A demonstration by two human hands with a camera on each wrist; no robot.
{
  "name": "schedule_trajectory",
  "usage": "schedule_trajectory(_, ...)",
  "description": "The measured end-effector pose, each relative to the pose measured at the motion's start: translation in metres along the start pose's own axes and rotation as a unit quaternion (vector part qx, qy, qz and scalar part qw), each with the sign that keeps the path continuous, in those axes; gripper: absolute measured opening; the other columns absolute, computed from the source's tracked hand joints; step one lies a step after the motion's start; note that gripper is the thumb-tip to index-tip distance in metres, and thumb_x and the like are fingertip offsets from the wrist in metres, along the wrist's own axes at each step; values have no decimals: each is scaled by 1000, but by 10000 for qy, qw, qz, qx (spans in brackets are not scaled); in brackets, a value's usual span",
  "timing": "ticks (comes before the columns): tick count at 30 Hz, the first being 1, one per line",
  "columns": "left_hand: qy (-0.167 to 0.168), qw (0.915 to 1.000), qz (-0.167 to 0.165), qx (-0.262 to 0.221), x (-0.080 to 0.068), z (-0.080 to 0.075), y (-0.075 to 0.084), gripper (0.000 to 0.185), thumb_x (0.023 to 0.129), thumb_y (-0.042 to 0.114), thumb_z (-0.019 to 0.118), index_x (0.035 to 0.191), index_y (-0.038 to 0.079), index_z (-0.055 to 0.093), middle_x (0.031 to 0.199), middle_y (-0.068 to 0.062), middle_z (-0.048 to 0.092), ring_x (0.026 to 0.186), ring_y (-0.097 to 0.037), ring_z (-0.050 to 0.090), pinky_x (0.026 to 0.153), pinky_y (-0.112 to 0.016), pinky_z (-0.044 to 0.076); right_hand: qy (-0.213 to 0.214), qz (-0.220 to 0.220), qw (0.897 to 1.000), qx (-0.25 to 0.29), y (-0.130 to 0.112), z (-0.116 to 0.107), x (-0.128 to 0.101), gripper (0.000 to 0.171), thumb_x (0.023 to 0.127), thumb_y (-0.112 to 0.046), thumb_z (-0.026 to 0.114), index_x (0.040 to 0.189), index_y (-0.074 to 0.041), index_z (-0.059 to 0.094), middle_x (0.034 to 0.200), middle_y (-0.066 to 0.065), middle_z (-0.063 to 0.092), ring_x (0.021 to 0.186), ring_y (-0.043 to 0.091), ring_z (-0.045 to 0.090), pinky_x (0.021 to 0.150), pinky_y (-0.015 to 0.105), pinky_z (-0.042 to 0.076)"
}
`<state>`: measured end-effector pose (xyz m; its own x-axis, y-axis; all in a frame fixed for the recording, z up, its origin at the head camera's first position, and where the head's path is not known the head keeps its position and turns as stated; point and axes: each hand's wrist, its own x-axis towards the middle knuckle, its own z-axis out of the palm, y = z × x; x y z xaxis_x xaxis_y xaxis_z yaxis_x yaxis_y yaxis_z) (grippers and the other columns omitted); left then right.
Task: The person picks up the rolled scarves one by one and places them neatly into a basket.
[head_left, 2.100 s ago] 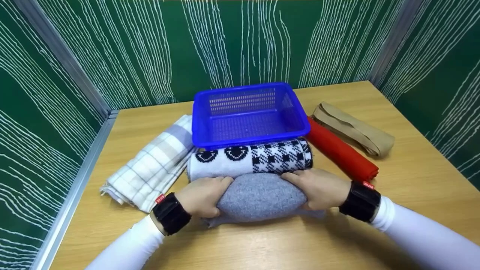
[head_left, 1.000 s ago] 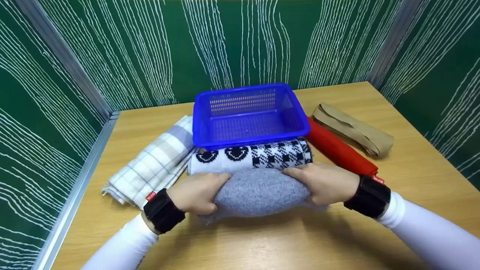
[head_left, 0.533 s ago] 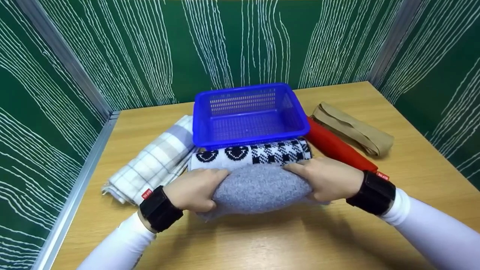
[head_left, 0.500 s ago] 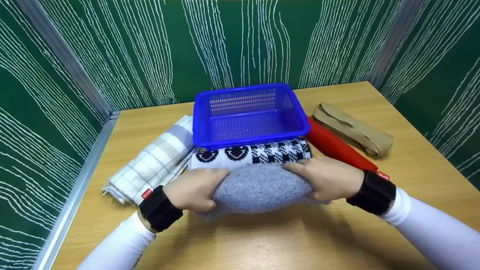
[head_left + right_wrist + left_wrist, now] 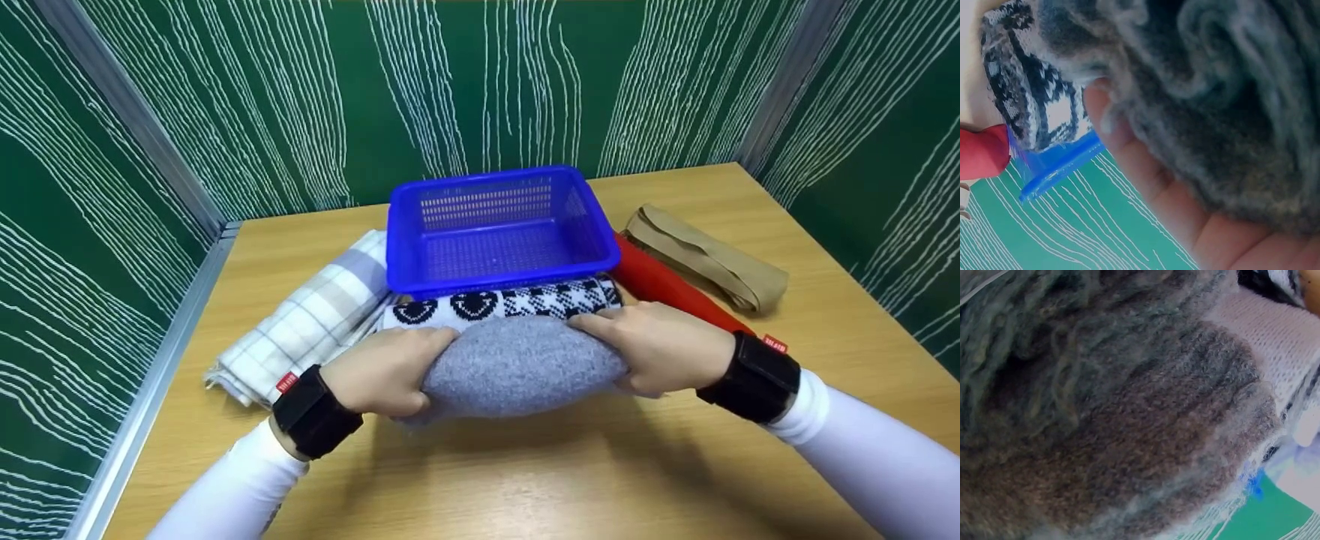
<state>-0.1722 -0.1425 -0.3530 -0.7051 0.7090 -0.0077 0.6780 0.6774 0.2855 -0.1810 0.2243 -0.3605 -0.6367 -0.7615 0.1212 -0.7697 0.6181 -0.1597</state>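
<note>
Two bare hands are holding a fuzzy gray rolled scarf (image 5: 521,367) by its ends, with the roll lying crosswise between them and bulging in the middle. The left hand (image 5: 390,371) is pinching the left end, its thumb pressing on the near side; the right hand (image 5: 667,345) is clasping the right end, and the right wrist view is showing its fingers (image 5: 1176,211) curling along the coiled folds. Each grip is thus closing firmly on the cloth. The gray roll is partly covering a black-and-white knitted scarf (image 5: 487,306), which is lying just in front of a blue plastic basket (image 5: 502,279); a shadow is falling on the wooden bench (image 5: 525,480) below. A white plaid scarf (image 5: 315,315) is stretching diagonally left of the basket, while a red rolled cloth (image 5: 671,285) is running out on the right, partly hidden behind the right hand. A folded tan cloth (image 5: 705,259) is resting beside the red one. Black wristbands (image 5: 315,411) are circling both wrists, and green panels with white wavy lines (image 5: 247,90) are standing behind.
</note>
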Motion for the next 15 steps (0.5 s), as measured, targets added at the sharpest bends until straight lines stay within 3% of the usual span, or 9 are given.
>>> schedule_trajectory(8, 62, 10000, 43, -36, 1, -6, 1, 64, 70, 4, 84, 131, 12, 63, 120, -7, 77, 107, -30, 76, 100, -52, 63, 67, 51, 10000, 28, 1, -7, -1, 78, 75, -5, 92, 147, -7, 62, 126, 14, 78, 106, 36, 79, 93, 57, 66)
schedule_trajectory(15, 182, 9997, 120, 105, 3, -11, 2, 61, 71, 3, 82, 129, 10, 63, 118, -7, 76, 105, -29, 76, 98, -52, 63, 179, -105, 9998, -58, 4, -11, 2, 73, 79, -13, 95, 144, -7, 63, 122, 13, 79, 104, 34, 80, 93, 54, 67)
